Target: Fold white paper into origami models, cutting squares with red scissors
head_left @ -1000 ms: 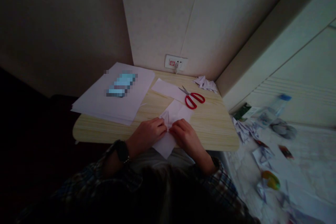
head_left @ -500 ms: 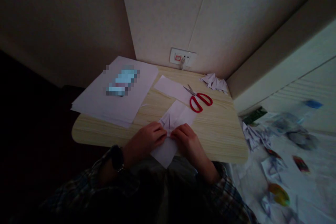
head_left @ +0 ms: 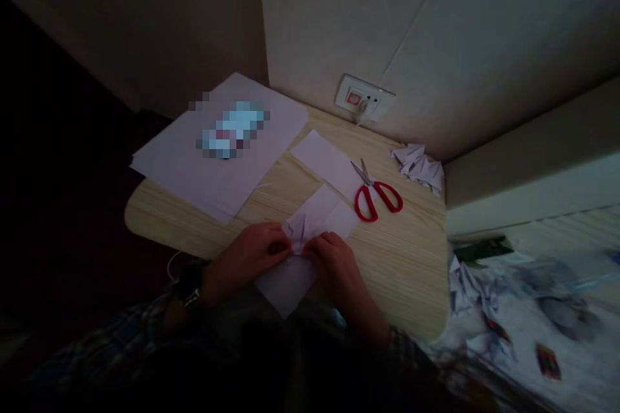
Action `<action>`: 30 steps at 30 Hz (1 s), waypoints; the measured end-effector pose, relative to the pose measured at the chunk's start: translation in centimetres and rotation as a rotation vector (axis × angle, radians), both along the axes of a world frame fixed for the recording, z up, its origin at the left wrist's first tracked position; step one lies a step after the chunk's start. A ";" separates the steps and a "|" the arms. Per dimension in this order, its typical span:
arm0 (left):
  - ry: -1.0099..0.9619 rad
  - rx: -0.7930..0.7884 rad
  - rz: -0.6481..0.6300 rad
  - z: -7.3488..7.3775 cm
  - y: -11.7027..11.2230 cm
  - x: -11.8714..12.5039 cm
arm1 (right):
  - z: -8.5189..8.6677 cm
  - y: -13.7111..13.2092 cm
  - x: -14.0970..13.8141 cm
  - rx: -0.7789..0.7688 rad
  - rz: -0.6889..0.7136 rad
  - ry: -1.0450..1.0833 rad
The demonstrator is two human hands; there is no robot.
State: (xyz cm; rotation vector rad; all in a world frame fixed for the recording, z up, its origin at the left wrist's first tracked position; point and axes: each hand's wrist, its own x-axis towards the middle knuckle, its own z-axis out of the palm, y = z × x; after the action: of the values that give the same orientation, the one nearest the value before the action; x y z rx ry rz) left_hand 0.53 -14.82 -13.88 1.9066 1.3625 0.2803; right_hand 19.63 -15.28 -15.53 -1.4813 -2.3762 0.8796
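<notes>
1 folded white paper (head_left: 322, 214), pinched by left hand (head_left: 247, 257) and right hand (head_left: 336, 266); red scissors (head_left: 378, 197) noted at 2 o'clock.

My left hand (head_left: 247, 255) and right hand (head_left: 336, 264) have slid a bit toward me along the paper (head_left: 322, 210). My fingers now pinch closer together at the little fold (head_left: 296, 231), which stands up more than before. My head has tipped, so the surface (head_left: 402, 264) looks slanted now, and the scissors (head_left: 378, 197) sit further right in my view.
</notes>
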 end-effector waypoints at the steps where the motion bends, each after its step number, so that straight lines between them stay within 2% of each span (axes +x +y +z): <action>1: 0.003 -0.010 0.005 0.1 0.1 0.0 | 0.1 0.1 0.0 -0.022 -0.004 -0.013; 5: -0.009 -0.022 -0.019 0.4 0.4 -0.2 | 0.3 0.6 -0.2 -0.031 -0.046 -0.053; 11: -0.007 -0.029 -0.078 -0.2 0.9 -0.6 | 0.7 1.1 -0.8 -0.063 -0.152 -0.105; 16: 0.048 -0.042 -0.031 -0.1 1.2 -0.4 | 0.6 1.4 -1.3 -0.083 -0.183 -0.117; 21: 0.145 -0.071 0.014 0.5 1.4 0.2 | 0.7 1.6 -1.4 -0.097 -0.159 -0.170; 30: 0.153 -0.125 0.084 0.9 1.8 1.0 | 2.6 2.4 -1.0 -0.119 -0.031 -0.413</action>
State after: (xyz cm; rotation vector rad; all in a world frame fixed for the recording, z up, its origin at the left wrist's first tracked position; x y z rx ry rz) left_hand 1.52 -13.01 -12.94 1.7997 1.5269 0.0884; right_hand 18.61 -12.91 -12.93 -1.9002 -2.6086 0.7807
